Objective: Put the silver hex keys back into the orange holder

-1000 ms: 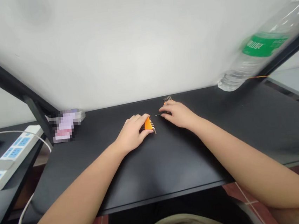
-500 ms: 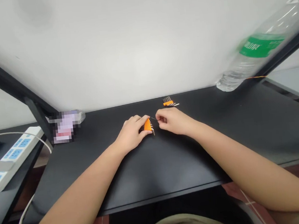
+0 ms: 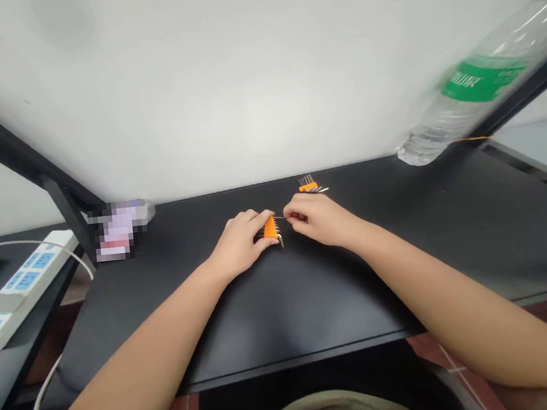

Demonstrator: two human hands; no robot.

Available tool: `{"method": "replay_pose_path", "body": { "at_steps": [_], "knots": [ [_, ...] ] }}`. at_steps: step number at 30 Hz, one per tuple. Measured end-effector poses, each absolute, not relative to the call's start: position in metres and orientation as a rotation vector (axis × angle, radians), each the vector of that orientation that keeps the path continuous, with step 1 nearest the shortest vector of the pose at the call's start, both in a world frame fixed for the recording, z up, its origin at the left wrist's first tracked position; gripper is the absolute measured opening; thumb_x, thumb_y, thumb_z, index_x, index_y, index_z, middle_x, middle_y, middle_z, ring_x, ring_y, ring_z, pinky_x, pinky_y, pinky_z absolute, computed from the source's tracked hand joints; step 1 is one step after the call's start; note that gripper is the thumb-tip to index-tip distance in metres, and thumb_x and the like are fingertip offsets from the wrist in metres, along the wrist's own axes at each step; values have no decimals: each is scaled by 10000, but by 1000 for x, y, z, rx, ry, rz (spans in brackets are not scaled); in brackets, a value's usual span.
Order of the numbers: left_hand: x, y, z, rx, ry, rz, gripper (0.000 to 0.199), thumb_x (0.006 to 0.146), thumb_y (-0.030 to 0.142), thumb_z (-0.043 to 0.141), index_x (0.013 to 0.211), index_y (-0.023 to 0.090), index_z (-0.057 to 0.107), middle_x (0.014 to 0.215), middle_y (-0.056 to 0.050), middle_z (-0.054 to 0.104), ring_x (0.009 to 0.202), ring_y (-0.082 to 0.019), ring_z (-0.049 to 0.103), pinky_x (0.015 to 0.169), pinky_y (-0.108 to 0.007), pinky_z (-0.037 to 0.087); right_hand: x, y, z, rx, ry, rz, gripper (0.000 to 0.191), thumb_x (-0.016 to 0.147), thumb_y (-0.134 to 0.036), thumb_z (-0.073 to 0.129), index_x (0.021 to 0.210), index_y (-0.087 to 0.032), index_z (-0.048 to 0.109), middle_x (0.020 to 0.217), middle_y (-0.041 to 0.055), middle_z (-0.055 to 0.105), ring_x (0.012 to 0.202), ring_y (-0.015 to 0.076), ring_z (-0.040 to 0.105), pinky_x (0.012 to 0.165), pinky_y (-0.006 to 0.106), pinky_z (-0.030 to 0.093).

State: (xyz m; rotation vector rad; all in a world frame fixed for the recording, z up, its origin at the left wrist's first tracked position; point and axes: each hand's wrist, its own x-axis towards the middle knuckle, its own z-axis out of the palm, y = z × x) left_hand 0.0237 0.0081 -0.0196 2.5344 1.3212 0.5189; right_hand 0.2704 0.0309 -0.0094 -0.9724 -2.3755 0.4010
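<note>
Now nearer the orange holder point(image 3: 269, 228), the right grip point(image 3: 319, 218) is pinching a thin rod point(image 3: 279, 217); the left grip point(image 3: 239, 244) is clamping the holder.

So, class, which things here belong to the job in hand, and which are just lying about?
In the job:
orange holder, in left grip
thin rod, in right grip
second holder, probably

Just lying about:
bottle
power strip
blurred item, unidentifiable

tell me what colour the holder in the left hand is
Orange: the holder in the left hand, best seen in the head view.
</note>
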Motion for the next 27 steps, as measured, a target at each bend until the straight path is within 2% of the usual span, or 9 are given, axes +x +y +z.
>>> {"method": "replay_pose_path", "body": {
  "at_steps": [8,13,19,22,24,27],
  "knots": [
    [24,8,-17,2583,1308,447,450,958,458,685,1370,305,589,1186,-72,644,1046,-262,568,890,-398,437,270,21,-4,-969,-2459,296,220,983,-117,492,941,-206,688,993,91,623,888,217,593,794,346,472],
    [26,5,-16,2620,1232,444,469,967,452,670,1407,320,576,1320,-80,618,1162,-288,534,950,-430,424,257,16,-7,-895,-2425,459,215,968,-102,480,999,-207,665,1028,86,616,888,207,589,791,344,491],
    [26,4,-18,2620,1244,416,460,986,450,633,1412,286,577,1287,-103,624,1173,-298,541,977,-448,430,260,32,-20,-902,-2212,689,178,865,-112,560,1008,-213,592,999,52,617,836,188,603,761,326,514],
    [22,9,-20,2605,1370,397,499,988,435,621,1449,259,547,1310,-123,617,1196,-315,536,990,-470,436,290,56,-28,-1143,-2152,402,190,863,-167,609,1043,-204,656,1015,73,631,861,217,616,837,380,511],
    [17,15,-22,2585,1464,380,522,992,425,607,1475,244,526,1325,-135,619,1213,-327,532,1005,-488,437,315,73,-35,-1355,-2058,218,268,875,-216,635,1136,-199,692,1130,117,630,901,247,627,866,418,513],
    [7,27,-30,2542,1604,378,529,1011,389,558,1513,236,490,1400,-140,607,1298,-351,498,1050,-523,427,341,91,-46,-1520,-2088,153,385,909,-332,670,1273,-210,691,1225,153,605,1015,300,626,901,453,512]
  ]
}}
